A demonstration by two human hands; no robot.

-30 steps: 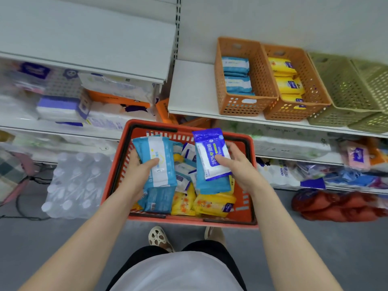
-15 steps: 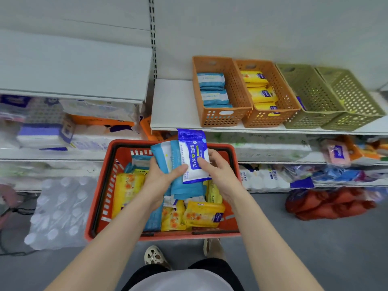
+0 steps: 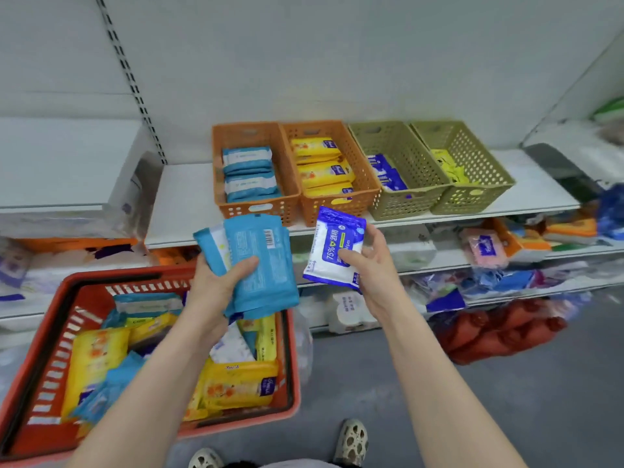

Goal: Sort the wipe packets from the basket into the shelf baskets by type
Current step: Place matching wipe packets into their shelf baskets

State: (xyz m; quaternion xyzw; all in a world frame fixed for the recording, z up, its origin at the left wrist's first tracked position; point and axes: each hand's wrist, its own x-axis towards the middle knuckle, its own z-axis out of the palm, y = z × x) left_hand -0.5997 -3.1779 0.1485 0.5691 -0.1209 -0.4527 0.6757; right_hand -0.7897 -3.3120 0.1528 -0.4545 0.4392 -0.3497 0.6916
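Observation:
My left hand (image 3: 216, 285) grips a stack of light-blue wipe packets (image 3: 260, 265), lifted above the red basket (image 3: 50, 376). My right hand (image 3: 368, 265) holds a dark-blue and white 75% alcohol wipe packet (image 3: 334, 244) just below the shelf edge. The red basket holds several yellow and light-blue packets. On the shelf stand an orange basket (image 3: 256, 207) with light-blue packets, a second orange basket (image 3: 363, 177) with yellow packets, a green basket (image 3: 415, 170) with dark-blue packets, and another green basket (image 3: 479, 163) with bright yellow packets.
The white shelf (image 3: 184, 204) has bare surface left of the orange baskets. Lower shelves are packed with tissue and wipe goods. A red bundle (image 3: 499, 329) lies on the grey floor at right. My feet in sandals (image 3: 351, 440) stand beside the red basket.
Both hands rose out of the red basket and moved apart. The right hand carried the alcohol packet rightward toward the shelf; the left kept the light-blue stack. The view shifted right.

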